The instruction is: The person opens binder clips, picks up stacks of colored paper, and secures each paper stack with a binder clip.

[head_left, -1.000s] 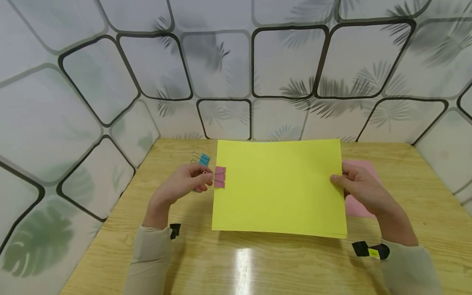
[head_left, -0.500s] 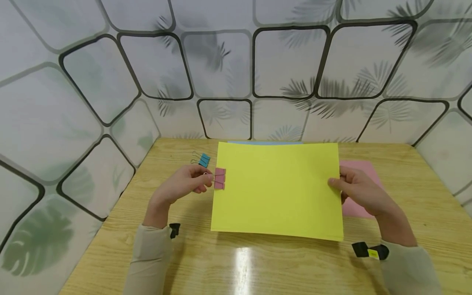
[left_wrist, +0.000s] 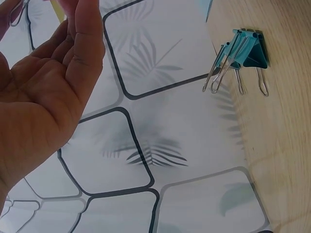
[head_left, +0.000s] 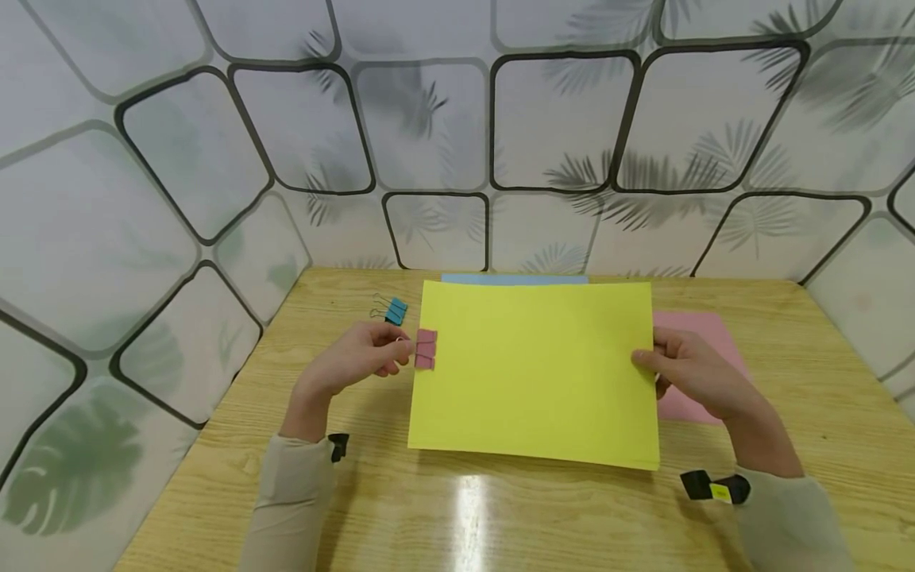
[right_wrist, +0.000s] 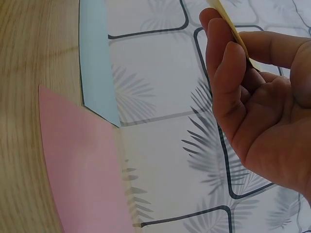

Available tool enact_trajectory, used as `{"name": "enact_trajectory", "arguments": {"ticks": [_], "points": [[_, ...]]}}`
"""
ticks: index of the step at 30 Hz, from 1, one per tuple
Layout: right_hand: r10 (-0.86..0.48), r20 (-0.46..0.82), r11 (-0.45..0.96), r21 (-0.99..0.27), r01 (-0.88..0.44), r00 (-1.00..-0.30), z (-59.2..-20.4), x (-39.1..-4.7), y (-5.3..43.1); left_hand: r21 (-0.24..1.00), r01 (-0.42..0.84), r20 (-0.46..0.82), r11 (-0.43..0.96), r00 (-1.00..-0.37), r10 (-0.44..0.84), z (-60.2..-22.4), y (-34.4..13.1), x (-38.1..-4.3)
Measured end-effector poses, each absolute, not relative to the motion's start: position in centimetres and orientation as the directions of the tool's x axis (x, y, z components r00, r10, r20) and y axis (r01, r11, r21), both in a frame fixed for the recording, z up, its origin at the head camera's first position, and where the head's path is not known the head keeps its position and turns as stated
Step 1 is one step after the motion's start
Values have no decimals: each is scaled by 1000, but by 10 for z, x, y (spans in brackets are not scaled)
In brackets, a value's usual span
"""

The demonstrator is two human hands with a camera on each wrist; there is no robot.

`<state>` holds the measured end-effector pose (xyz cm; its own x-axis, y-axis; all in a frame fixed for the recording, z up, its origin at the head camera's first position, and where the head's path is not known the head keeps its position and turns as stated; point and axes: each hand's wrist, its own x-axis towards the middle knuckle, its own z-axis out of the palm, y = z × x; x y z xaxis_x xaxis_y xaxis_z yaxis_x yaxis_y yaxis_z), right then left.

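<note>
Yellow paper sheets (head_left: 536, 373), with edges slightly offset at the lower right, are held up over the table. A pink binder clip (head_left: 426, 349) sits on their left edge. My left hand (head_left: 360, 356) pinches the clip's wire handles between thumb and fingers; in the left wrist view a wire loop (left_wrist: 18, 13) shows at the fingertips. At the opposite edge my right hand (head_left: 689, 365) grips the paper, thumb on the front and fingers behind. Seen edge-on in the right wrist view, the yellow paper (right_wrist: 233, 29) lies between that thumb and the fingers.
Teal binder clips (head_left: 395, 311) rest on the wooden table (head_left: 536, 516) just beyond my left hand. Pink paper (head_left: 704, 349) lies behind my right hand. Blue paper (head_left: 515, 279) peeks out along the back edge. A patterned backdrop (head_left: 557, 119) rises behind the table.
The yellow paper's right side has shifted left and slightly down along with my right hand, uncovering more of the blue paper at the back. The left hand stays almost in place.
</note>
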<state>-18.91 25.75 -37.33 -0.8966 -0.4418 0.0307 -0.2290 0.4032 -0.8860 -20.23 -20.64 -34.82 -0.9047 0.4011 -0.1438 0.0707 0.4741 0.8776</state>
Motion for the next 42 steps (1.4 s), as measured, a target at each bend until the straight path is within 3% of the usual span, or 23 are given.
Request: {"name": "enact_trajectory", "arguments": {"ticks": [42], "points": [[-432, -84, 453, -881, -135, -898, -387, -196, 251, 809, 38, -220, 586, -906, 362, -359, -203, -207]]}}
